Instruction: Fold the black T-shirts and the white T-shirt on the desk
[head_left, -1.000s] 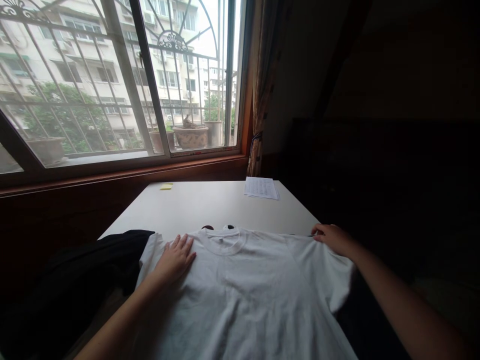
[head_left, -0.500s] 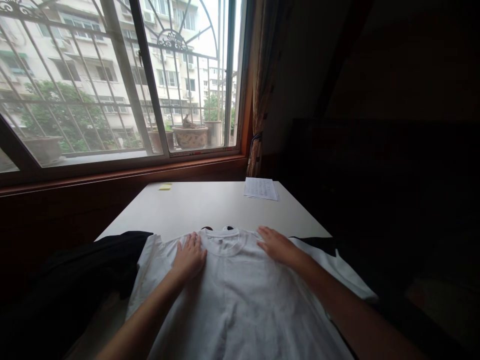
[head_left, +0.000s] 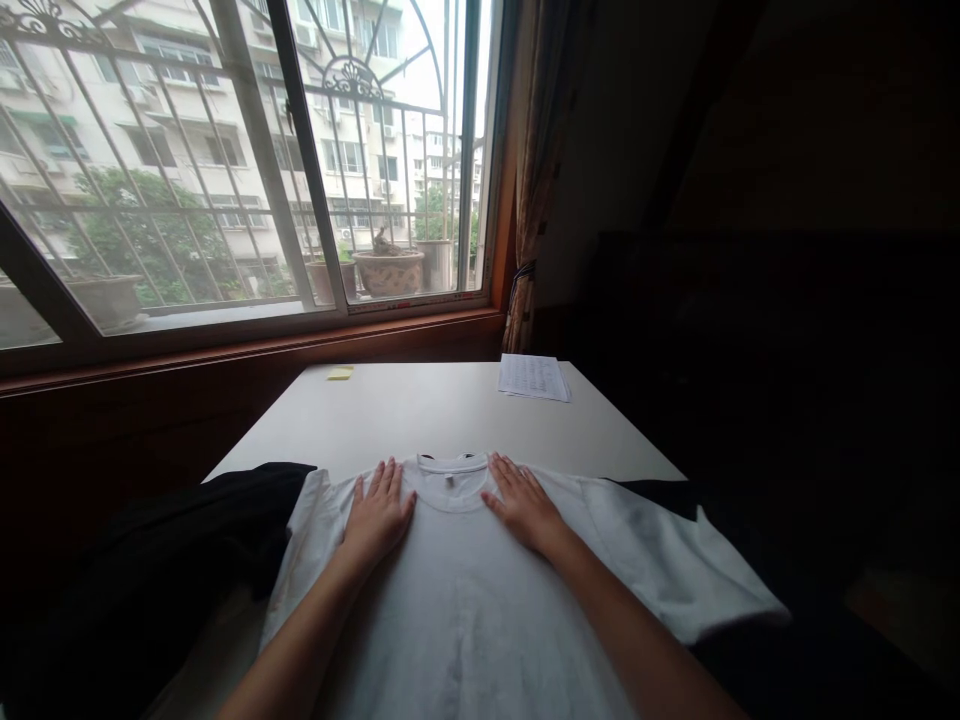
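A white T-shirt lies spread on the white table, its neckline toward the far side. Flat on the shirt's left shoulder area rests my left hand, fingers extended and pointing away from me. My right hand lies flat just right of the collar, its fingers stretched out too. Both hands touch the cloth without gripping it. A small label shows inside the neckline. Black fabric sticks out from beneath the shirt on the left, and more of it shows under the right sleeve.
Papers with writing lie at the table's far right, and a yellow sticky note at its far left. Past the table is a barred window with potted plants outside; a tied curtain hangs beside it. The right side is very dark.
My right hand has moved left toward the collar and now lies flatter. The shirt's front looks smoother. My left hand has stayed nearly in place, and the view has shifted slightly.
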